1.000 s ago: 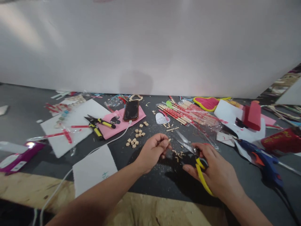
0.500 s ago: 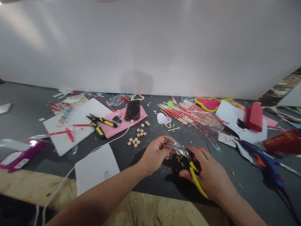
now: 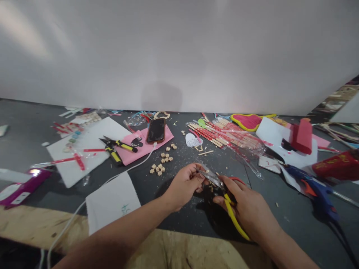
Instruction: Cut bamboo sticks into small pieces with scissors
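Note:
My right hand [image 3: 252, 203] is wrapped round a pair of yellow-handled scissors [image 3: 232, 216], its silver blades pointing up and left. At the blade tips, my left hand [image 3: 186, 183] has thumb and fingers pinched together; what they hold is too small and hidden to make out. Small pale wooden bits lie below the blades and beside my right fingers. To the left of my left hand, several small notched wooden clusters [image 3: 159, 170] sit on the dark table [image 3: 182, 228]. A heart-shaped paper cutout [image 3: 193, 140] lies beyond both hands.
A phone [image 3: 156, 130] on pink paper trails a white cable. Black-and-yellow pliers [image 3: 116, 147] lie to its left. Red-and-wood chopsticks [image 3: 207, 133] spread at the back. A blue glue gun [image 3: 319, 194] is at right, a purple device [image 3: 25, 188] at left.
The view has shifted slightly. Both hands keep nearly the same grip, and the scissors' blades have hardly moved beside the left fingertips.

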Demonstrator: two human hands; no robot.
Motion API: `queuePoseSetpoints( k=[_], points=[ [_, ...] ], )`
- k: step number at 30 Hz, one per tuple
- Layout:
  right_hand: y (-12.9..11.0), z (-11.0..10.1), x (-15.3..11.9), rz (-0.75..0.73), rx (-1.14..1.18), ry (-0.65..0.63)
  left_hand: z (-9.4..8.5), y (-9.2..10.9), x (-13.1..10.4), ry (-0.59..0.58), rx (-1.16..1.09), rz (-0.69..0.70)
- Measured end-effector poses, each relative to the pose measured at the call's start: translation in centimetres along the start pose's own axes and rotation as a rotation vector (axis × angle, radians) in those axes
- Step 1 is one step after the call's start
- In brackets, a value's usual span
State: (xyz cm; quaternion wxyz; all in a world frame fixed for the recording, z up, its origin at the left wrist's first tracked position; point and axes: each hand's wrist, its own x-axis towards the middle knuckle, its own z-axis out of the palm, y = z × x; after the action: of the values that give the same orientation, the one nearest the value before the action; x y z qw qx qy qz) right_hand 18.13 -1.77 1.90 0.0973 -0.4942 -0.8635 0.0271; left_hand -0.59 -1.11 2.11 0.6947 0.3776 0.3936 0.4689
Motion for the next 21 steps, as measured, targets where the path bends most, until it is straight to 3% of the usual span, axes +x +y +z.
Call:
queuePoseSetpoints(
  k=[8, 16, 21],
  points=[
    [-0.33, -0.41, -0.18, -0.002, -0.056, 0.053, -0.34, -0.09, -0.19, -0.012, 0.045, 0.083],
    [-0.30, -0.23, -0.12, -0.012, -0.052, 0.052, -0.49, 0.20, -0.24, 0.070, 0.222, 0.045],
    [-0.45, -0.69, 0.02, -0.013, -0.023, 0.038, -0.69, 0.43, -0.29, 0.034, 0.223, 0.016]
  ],
)
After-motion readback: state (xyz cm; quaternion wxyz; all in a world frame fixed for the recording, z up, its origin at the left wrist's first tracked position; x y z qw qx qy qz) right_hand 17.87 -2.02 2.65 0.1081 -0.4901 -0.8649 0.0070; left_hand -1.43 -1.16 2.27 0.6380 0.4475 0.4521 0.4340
